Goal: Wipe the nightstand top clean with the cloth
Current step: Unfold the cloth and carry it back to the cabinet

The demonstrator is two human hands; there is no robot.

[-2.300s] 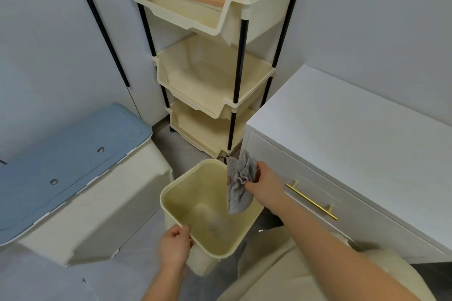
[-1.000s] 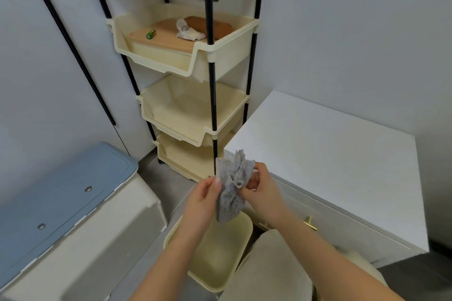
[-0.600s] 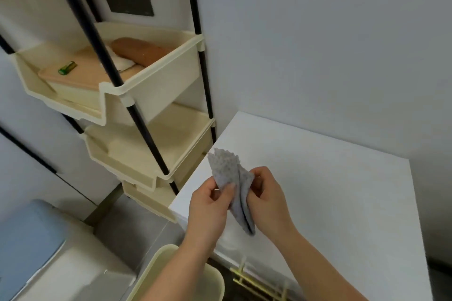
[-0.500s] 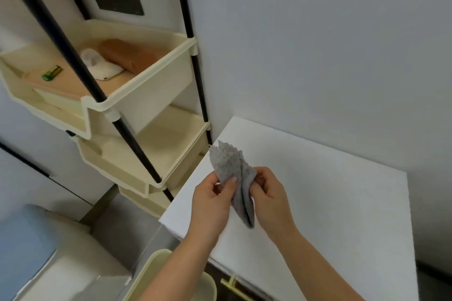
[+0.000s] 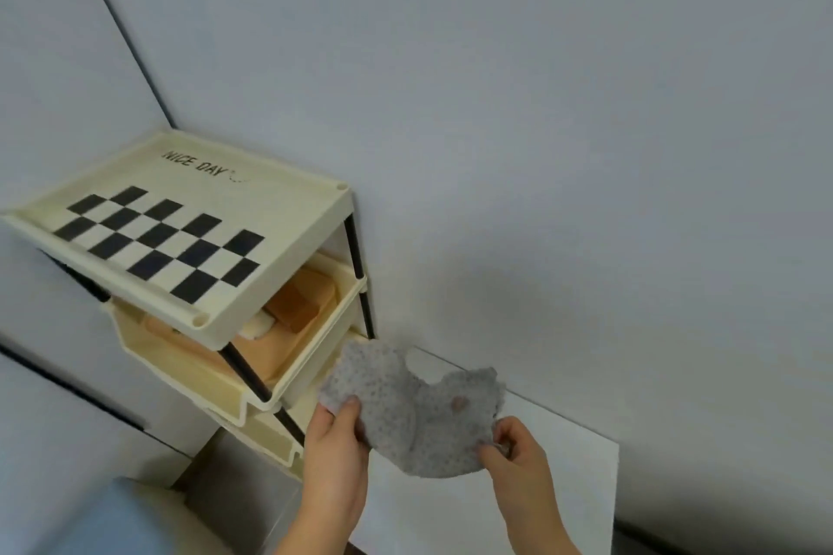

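On my feed the cloth (image 5: 414, 415) is held up, spread between both hands in front of the nightstand (image 5: 563, 491), near its back left corner. The cloth is grey, speckled and limp. Its top edge dips in the middle and its bottom sags in a curve. The left hand (image 5: 336, 460) pinches the cloth's left edge, its fingers (image 5: 347, 415) closed on the fabric with the thumb on the near face. The right hand (image 5: 518, 464) pinches the lower right corner, its fingers (image 5: 502, 433) bent tight around a bunched bit of cloth. I cannot tell whether the hanging edge touches the nightstand top (from this angle it merely overlaps it).

The top itself is flat, white and matt, and it runs back to a pale grey wall (image 5: 541, 104). A soft shadow lies on the wall just above the cloth. Just beside the nightstand, to the left, a cream rack (image 5: 288, 374) stands on black posts. Its top tray (image 5: 189, 234) carries a black-and-white check pattern and the words NICE DAY. The tier under it holds tan and orange boxes (image 5: 297, 306), partly hidden by the tray. A thin dark line (image 5: 121, 27) slants down the wall to the rack's far corner. A blurred blue shape (image 5: 121, 523) sits in the bottom left of the view.
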